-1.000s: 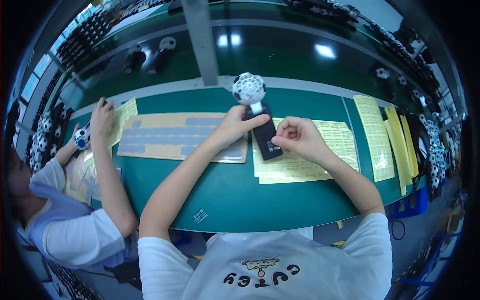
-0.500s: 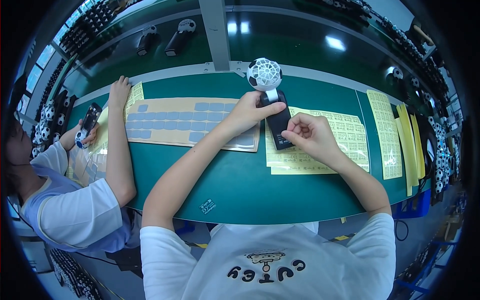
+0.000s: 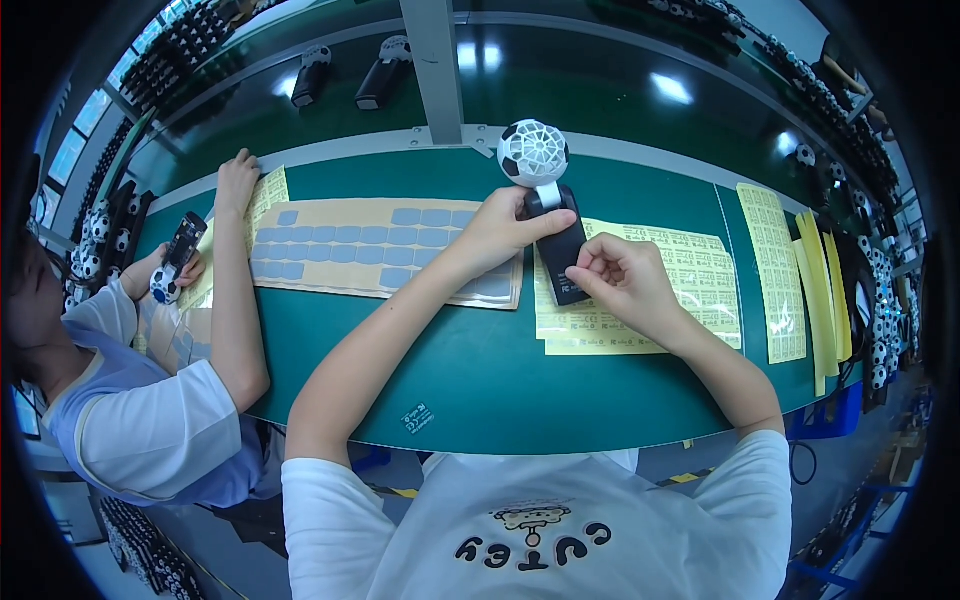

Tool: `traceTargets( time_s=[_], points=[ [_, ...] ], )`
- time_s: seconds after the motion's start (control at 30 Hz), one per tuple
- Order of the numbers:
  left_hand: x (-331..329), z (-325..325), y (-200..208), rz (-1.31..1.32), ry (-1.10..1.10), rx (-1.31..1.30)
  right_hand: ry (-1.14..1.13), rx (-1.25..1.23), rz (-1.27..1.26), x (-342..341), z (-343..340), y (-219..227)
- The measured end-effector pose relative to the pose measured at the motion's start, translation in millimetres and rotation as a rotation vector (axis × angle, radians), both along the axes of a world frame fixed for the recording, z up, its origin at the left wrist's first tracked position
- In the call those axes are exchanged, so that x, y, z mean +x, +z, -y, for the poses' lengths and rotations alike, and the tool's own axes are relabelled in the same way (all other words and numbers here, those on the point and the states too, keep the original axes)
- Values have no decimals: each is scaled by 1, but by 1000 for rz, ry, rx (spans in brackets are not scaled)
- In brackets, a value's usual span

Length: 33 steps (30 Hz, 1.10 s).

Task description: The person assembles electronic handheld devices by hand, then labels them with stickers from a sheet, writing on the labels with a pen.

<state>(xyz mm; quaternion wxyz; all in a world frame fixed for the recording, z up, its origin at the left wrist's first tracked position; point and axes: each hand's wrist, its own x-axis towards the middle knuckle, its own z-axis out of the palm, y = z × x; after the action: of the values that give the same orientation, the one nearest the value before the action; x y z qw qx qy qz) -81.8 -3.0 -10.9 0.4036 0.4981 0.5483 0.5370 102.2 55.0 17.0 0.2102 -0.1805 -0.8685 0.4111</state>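
Note:
My left hand (image 3: 515, 228) is wrapped round a black handheld device (image 3: 566, 258), its thumb lying across the front. A black-and-white football-patterned ball (image 3: 533, 152) with a white neck tops the device, which leans with the ball end away from me. At its lower right edge my right hand (image 3: 622, 277) is closed in a pinch, fingertips touching the casing. Whatever sits between those fingertips is too small to make out. Beneath the device and my right hand lie yellow sheets of printed labels (image 3: 700, 290). A brown backing sheet with grey stickers (image 3: 370, 245) lies to the left, partly under my left forearm.
A co-worker's hand (image 3: 183, 272) at the left holds a similar device. Black devices (image 3: 384, 75) lie on the dark green belt beyond the metal frame (image 3: 435, 75). More label sheets (image 3: 775, 275) are at the right. A clear sticker (image 3: 416, 418) is near the front edge.
The devices on the belt have shifted to the right. The co-worker's device has turned slightly. My hands and the device between them have hardly moved.

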Motion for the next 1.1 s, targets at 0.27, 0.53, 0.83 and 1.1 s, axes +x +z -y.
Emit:
traceTargets(
  time_s=[0.27,0.53,0.83,1.1],
  points=[
    [1,0,2,50,18,13,-32,100,198,-3,-3,15],
    [-5,-4,-9,7,-8,5,-51,8,201,1,-8,-1],
    [-7,-5,-17,215,-88,73,-94,-585,71,-17,-47,8],
    [6,-1,-10,-25,-81,176,-568,-228,-214,-57,-160,-1]
  ],
)
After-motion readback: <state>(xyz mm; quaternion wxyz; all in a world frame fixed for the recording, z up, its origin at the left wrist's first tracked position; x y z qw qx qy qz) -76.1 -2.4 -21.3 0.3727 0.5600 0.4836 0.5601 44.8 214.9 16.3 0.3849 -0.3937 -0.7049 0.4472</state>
